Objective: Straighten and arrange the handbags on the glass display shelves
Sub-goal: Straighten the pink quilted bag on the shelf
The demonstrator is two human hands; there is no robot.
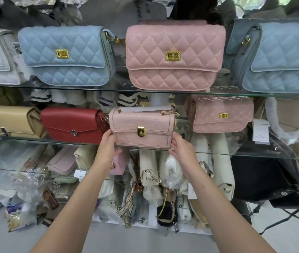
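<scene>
Two grips | left hand, right hand | clasp pink bag corners

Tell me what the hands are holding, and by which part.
Both hold the pink croc bag on the middle shelf: the left hand at its lower left corner, the right hand at its lower right corner.

Only the person's arms show; the left forearm and the right forearm are both bare, slim and smooth, uncovered from the near edge up to the wrists; the left hand and the right hand are bare as well, with slender fingers.
</scene>
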